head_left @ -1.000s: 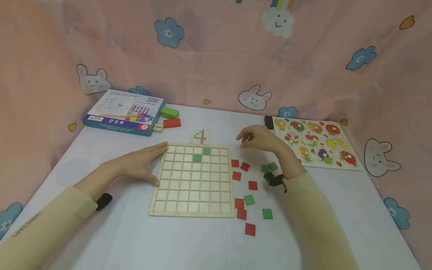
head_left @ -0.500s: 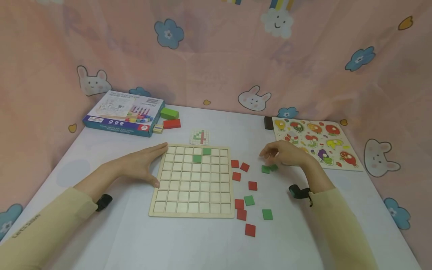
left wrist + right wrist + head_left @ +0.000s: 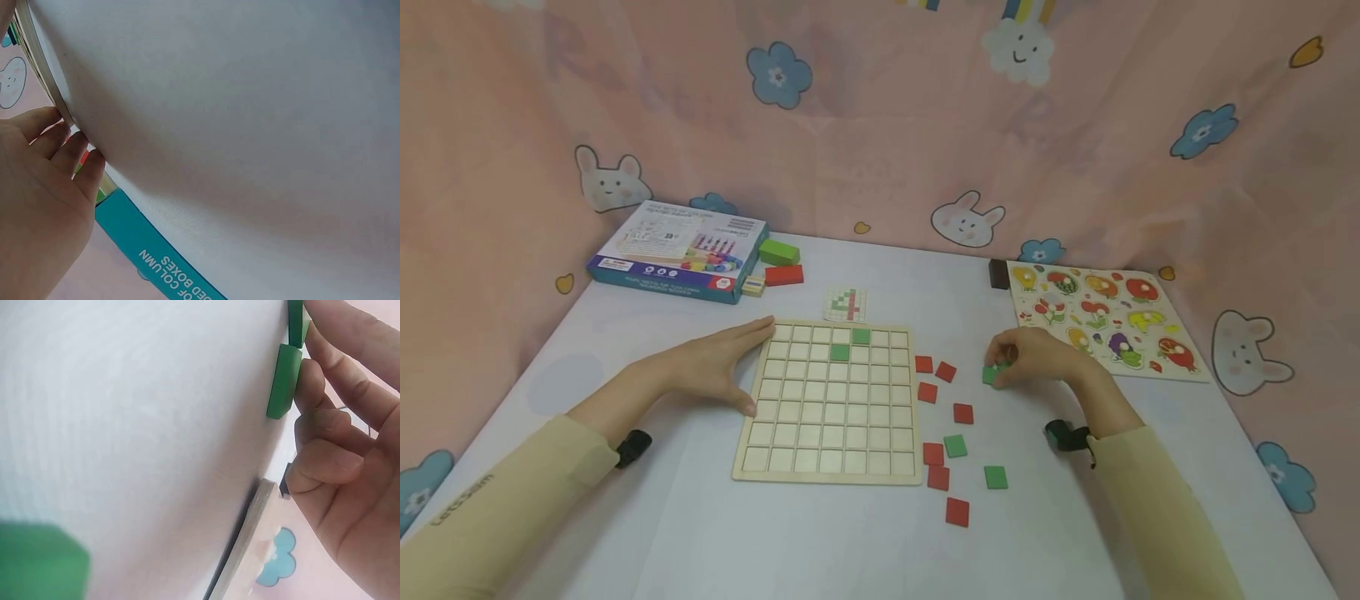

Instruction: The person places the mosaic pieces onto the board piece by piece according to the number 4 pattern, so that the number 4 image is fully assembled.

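A wooden grid board [image 3: 820, 479] lies flat in the head view, with two green tiles, one of them a green tile [image 3: 839, 352], in its upper cells. My left hand [image 3: 711, 367] rests along its left edge, fingers straight and touching the upper-left corner, thumb lower down; the left wrist view shows the fingertips [image 3: 92, 164] against the edge. To the right of the board, my right hand [image 3: 1030, 357] has its curled fingers and thumb at two adjoining green tiles [image 3: 989, 376]. The right wrist view shows thumb and index finger at the upper tile [image 3: 295, 324], partly hidden, another tile [image 3: 284, 381] beside it.
Several red tiles [image 3: 963, 413] and two more green tiles [image 3: 996, 477] lie scattered right of the board. Behind it is a small pattern card [image 3: 846, 305]. A box [image 3: 677, 250] with coloured blocks [image 3: 784, 275] stands back left; a fruit puzzle board [image 3: 1105, 317] lies back right.
My right hand has moved right and toward me from behind the board's right side, then down onto the green tiles. The left hand has stayed at the board's edge.
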### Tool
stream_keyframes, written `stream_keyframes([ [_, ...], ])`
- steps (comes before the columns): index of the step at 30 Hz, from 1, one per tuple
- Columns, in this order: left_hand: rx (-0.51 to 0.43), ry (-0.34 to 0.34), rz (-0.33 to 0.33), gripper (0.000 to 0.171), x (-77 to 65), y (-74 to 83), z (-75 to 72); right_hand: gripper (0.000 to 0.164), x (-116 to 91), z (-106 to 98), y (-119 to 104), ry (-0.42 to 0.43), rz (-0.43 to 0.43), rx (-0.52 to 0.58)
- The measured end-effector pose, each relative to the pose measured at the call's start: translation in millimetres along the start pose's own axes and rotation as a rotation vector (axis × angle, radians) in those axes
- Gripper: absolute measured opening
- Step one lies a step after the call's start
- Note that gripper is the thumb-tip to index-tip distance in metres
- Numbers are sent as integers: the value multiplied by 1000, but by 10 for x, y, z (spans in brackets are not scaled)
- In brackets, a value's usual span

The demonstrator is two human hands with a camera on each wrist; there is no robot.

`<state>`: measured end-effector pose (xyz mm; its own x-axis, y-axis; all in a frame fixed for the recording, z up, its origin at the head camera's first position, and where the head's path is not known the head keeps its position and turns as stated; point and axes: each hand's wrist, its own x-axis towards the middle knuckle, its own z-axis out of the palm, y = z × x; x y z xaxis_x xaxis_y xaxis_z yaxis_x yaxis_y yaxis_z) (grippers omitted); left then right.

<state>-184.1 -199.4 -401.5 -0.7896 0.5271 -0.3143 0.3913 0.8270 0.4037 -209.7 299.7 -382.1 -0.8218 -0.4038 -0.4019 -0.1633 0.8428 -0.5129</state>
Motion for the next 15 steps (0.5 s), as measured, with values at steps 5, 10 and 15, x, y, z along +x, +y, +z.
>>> stream_keyframes([
  [5, 1, 4, 5, 136, 5, -5, 4, 22, -2, 10, -30, 6, -23, -33],
  [10, 3, 4, 7, 136, 7, -5, 4, 18, 11, -8, -66, -4, -51, -24],
  [15, 4, 5, 11, 135, -1, 2, -3, 15, 46, -40, -140, 3, -71, 8],
])
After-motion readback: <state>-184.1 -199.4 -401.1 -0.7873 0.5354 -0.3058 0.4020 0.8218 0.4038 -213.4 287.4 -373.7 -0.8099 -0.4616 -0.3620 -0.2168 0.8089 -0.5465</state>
